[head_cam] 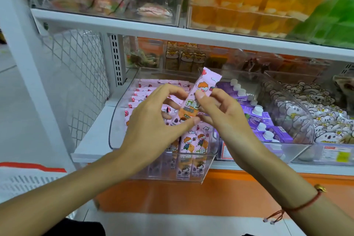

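On the white shelf (92, 140), a clear bin (117, 119) holds rows of pink packets (145, 90). Above it, the left hand (153, 119) curls round the lower end of one tilted pink packet (191, 104), thumb beneath. The right hand (224, 113) pinches the packet's middle, thumb on its front. Purple cartons (256, 117) stand in the next bin, with koala-print packets (329, 120) beyond.

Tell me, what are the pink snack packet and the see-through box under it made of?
The pink snack packet, pinched by the left hand and right hand, looks like thin plastic film, printed with cartoons, perhaps slightly glossy. The see-through box seems hard, glossy clear plastic: packets show through its walls and its rim glints.
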The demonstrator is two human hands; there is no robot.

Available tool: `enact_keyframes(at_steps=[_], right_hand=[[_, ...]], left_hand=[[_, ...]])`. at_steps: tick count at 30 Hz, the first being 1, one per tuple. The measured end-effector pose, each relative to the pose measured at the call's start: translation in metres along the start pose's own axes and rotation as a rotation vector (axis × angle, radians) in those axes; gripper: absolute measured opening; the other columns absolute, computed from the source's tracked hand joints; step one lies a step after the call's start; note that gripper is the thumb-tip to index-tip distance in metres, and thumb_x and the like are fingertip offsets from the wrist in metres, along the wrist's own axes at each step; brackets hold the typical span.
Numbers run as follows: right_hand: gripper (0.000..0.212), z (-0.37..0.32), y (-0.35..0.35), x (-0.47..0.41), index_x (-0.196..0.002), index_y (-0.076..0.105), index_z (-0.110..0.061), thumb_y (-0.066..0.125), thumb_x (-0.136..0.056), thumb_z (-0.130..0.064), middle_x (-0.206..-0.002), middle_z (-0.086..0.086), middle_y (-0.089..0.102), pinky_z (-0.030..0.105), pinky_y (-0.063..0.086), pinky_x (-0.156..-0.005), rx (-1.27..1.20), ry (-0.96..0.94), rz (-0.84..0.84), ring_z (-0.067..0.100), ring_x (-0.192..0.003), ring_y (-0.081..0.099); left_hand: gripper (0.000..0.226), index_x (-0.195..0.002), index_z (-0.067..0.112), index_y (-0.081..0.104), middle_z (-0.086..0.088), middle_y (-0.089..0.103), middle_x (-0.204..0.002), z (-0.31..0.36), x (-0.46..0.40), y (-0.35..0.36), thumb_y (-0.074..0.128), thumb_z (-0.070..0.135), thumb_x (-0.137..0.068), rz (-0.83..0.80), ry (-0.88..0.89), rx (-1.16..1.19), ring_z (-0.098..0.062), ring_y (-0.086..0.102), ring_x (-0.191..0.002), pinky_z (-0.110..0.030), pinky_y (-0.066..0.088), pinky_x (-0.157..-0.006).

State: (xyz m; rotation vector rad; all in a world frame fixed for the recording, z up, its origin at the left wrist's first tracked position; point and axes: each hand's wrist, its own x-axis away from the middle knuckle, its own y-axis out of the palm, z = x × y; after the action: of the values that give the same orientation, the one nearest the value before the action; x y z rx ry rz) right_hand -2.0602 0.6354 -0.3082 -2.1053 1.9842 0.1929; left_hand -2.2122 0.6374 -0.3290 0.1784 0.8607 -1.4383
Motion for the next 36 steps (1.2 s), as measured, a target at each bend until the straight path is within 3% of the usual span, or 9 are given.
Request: enact_keyframes(at_steps=[2,6,11,14,17,22,29,32,36], right_hand=[[0.019,0.001,-0.001,0.000,-0.102,0.057,-0.012,0.061,-0.088,-0.025,-0.081,-0.011,0.068,0.024,0.055,-0.083,-0.033,-0.030,0.033,0.004,-0.085,0.066],[0.053,-0.003,-0.007,-0.002,-0.135,0.045,-0.017,0.062,-0.086,-0.023,-0.128,-0.006,0.061,0.029,0.045,-0.102,-0.152,-0.033,-0.003,0.007,-0.119,0.057],[0.020,-0.005,0.004,0.004,-0.105,0.062,-0.016,0.066,-0.087,-0.009,-0.091,-0.014,0.069,0.011,0.050,-0.078,0.021,-0.233,0.113,-0.001,-0.090,0.064],[0.025,-0.004,0.008,0.008,-0.104,0.062,-0.008,0.072,-0.081,-0.008,-0.092,-0.003,0.066,0.006,0.048,-0.066,0.027,-0.277,0.202,-0.005,-0.086,0.062],[0.031,-0.005,0.011,0.012,-0.106,0.059,-0.009,0.075,-0.079,-0.010,-0.099,-0.002,0.065,0.012,0.051,-0.066,0.049,-0.278,0.197,0.000,-0.089,0.063],[0.027,-0.016,0.007,0.010,-0.112,0.059,-0.021,0.067,-0.086,-0.016,-0.105,-0.015,0.066,0.012,0.049,-0.063,0.156,-0.255,0.103,0.000,-0.090,0.062],[0.020,-0.013,0.004,0.004,-0.110,0.063,-0.022,0.056,-0.093,-0.030,-0.087,-0.007,0.066,0.019,0.050,-0.059,0.151,-0.016,0.127,0.001,-0.069,0.062],[0.022,-0.012,0.005,0.002,-0.113,0.062,-0.026,0.052,-0.094,-0.035,-0.094,-0.003,0.068,0.022,0.053,-0.065,0.170,0.062,0.111,0.001,-0.069,0.063],[0.026,-0.012,0.005,0.001,-0.118,0.060,-0.020,0.051,-0.095,-0.030,-0.084,-0.002,0.067,0.017,0.046,-0.054,0.120,0.128,0.071,0.003,-0.061,0.058]], left_hand=[[0.039,-0.102,0.043,0.051,0.033,0.059,-0.105,-0.002,-0.002,0.000,0.078,0.040,-0.075,0.004,0.018,0.016,0.007,0.060,-0.092,-0.008,0.047,-0.068],[0.026,-0.110,0.037,0.049,0.026,0.061,-0.115,-0.005,-0.004,-0.002,0.065,0.032,-0.089,-0.032,0.042,0.086,0.007,0.059,-0.108,-0.015,0.048,-0.090],[0.033,-0.123,0.040,0.050,0.026,0.056,-0.128,-0.007,-0.002,0.002,0.060,0.033,-0.093,-0.077,0.037,-0.008,0.005,0.050,-0.121,-0.029,0.045,-0.102],[0.039,-0.120,0.036,0.056,0.022,0.057,-0.122,-0.005,-0.001,0.005,0.071,0.032,-0.084,-0.015,0.044,-0.005,-0.003,0.053,-0.116,-0.034,0.048,-0.095],[0.033,-0.116,0.028,0.063,0.018,0.061,-0.111,-0.003,-0.003,0.003,0.071,0.029,-0.085,0.029,0.025,0.048,-0.007,0.058,-0.107,-0.034,0.050,-0.090],[0.034,-0.117,0.039,0.060,0.021,0.068,-0.107,0.006,-0.009,-0.005,0.056,0.043,-0.083,-0.090,-0.076,0.254,0.002,0.063,-0.097,-0.012,0.050,-0.077],[0.028,-0.079,0.027,0.080,0.003,0.076,-0.089,0.010,-0.018,-0.012,0.063,0.048,-0.073,-0.349,-0.649,0.650,-0.004,0.072,-0.078,-0.017,0.055,-0.062],[0.022,-0.074,0.030,0.079,0.000,0.076,-0.088,0.008,-0.020,-0.013,0.069,0.047,-0.067,-0.327,-0.734,0.695,-0.007,0.073,-0.076,-0.019,0.056,-0.058],[0.018,-0.068,0.031,0.079,0.000,0.076,-0.082,0.005,-0.021,-0.013,0.071,0.046,-0.063,-0.307,-0.767,0.685,-0.009,0.073,-0.070,-0.020,0.055,-0.053]])
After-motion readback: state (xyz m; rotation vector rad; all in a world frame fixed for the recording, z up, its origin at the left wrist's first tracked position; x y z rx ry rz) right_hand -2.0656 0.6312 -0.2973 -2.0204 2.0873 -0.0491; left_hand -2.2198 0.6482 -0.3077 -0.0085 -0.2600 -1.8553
